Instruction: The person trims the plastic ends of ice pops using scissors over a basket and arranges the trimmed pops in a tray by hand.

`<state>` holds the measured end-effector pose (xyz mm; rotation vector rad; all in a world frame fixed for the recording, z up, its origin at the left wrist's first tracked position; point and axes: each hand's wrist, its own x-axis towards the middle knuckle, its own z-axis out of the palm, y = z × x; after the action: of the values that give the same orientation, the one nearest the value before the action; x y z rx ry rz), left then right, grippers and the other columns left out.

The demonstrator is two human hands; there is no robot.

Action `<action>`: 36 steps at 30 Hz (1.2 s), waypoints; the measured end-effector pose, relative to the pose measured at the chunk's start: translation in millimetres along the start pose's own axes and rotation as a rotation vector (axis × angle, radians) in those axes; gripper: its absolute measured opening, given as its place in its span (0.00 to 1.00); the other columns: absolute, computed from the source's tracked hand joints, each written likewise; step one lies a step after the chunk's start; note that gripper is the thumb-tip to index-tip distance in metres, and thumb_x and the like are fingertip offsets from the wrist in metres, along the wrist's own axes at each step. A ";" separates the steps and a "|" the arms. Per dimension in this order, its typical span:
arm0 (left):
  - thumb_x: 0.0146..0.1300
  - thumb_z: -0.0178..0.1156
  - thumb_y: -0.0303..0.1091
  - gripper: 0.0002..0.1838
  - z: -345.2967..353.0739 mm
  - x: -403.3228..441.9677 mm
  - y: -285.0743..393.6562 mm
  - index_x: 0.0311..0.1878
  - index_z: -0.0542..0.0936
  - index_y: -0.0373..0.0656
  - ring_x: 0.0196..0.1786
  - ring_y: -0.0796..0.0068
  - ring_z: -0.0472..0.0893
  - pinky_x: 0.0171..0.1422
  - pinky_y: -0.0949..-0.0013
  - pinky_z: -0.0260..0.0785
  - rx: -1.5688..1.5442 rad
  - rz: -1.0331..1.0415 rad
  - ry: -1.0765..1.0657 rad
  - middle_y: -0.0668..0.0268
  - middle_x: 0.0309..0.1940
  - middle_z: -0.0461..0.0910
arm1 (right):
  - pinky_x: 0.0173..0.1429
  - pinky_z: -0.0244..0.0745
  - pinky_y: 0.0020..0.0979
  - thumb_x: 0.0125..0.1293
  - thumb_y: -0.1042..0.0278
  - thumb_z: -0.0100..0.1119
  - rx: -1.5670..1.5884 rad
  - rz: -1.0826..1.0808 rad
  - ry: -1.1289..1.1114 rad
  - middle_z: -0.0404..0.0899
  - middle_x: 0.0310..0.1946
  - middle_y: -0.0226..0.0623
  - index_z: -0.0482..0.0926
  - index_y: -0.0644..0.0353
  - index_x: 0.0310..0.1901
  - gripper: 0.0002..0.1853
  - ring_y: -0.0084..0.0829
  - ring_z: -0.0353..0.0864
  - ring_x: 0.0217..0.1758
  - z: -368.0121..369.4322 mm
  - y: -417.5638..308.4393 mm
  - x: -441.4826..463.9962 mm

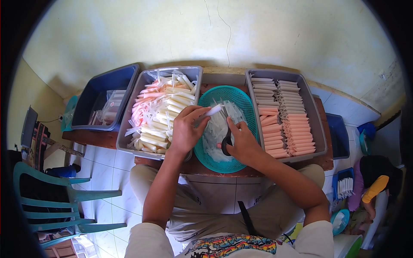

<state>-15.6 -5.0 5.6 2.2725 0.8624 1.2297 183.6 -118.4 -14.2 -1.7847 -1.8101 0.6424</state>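
Note:
My left hand [188, 129] pinches a white filled plastic tube, an ice pop by its look [213, 110], above the teal basket. In my right hand [244, 141] are black-handled scissors [226, 139], their blades at the far end of the ice pop. Clear plastic scraps [221, 131] lie in the round teal basket [246, 99] below both hands. To the left, a grey tub [199, 74] holds loose pink and pale yellow ice pops with long plastic tails [165, 107]. The grey tub on the right [319, 124] has white and pink ice pops [297, 129] stacked in two neat columns.
All tubs stand on a wooden bench [328, 148] against the wall. A dark blue tub [81, 107] with some plastic packs is at far left. A green plastic chair [51, 202] lies on the left. Another person [378, 180] is low at the right, beside a small blue basket [340, 178].

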 end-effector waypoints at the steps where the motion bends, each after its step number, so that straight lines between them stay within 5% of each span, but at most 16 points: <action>1: 0.60 0.78 0.21 0.19 0.0 0.5 0.1 0.55 0.91 0.42 0.48 0.58 0.91 0.53 0.61 0.83 -0.001 0.002 0.000 0.58 0.48 0.90 | 0.59 0.82 0.48 0.67 0.50 0.78 -0.046 0.017 -0.015 0.69 0.60 0.61 0.58 0.72 0.83 0.54 0.59 0.84 0.54 3.6 0.1 1.1; 11: 0.63 0.74 0.19 0.21 -4.3 -0.1 6.7 0.60 0.89 0.42 0.45 0.66 0.89 0.53 0.65 0.82 -0.088 -0.038 0.030 0.58 0.49 0.90 | 0.56 0.86 0.52 0.67 0.75 0.63 -0.334 0.141 -0.025 0.66 0.63 0.61 0.60 0.76 0.78 0.40 0.62 0.89 0.49 33.8 4.4 21.8; 18: 0.63 0.71 0.17 0.24 -3.2 0.0 6.0 0.63 0.88 0.43 0.43 0.71 0.86 0.51 0.68 0.80 -0.135 -0.069 0.040 0.61 0.46 0.88 | 0.54 0.87 0.53 0.67 0.76 0.62 -0.334 0.145 -0.043 0.66 0.64 0.61 0.62 0.78 0.75 0.37 0.62 0.89 0.48 49.0 4.3 24.9; 27: 0.58 0.69 0.17 0.26 -3.7 0.8 7.3 0.62 0.88 0.45 0.40 0.70 0.84 0.49 0.66 0.80 -0.221 -0.137 0.045 0.61 0.44 0.86 | 0.60 0.85 0.53 0.62 0.62 0.73 -0.364 0.225 -0.183 0.71 0.66 0.56 0.65 0.73 0.77 0.45 0.61 0.88 0.56 39.5 -12.0 25.6; 36: 0.61 0.67 0.17 0.22 10.4 -2.9 4.9 0.59 0.88 0.41 0.43 0.73 0.84 0.52 0.68 0.78 -0.385 -0.177 0.059 0.62 0.48 0.87 | 0.57 0.85 0.48 0.67 0.58 0.74 -0.163 -0.160 0.032 0.81 0.56 0.53 0.74 0.63 0.72 0.35 0.53 0.90 0.49 -7.5 -9.2 10.5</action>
<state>-6.4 -11.2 1.4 1.8259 0.7534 1.2630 181.5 -108.3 -2.2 -1.7180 -2.0079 0.4125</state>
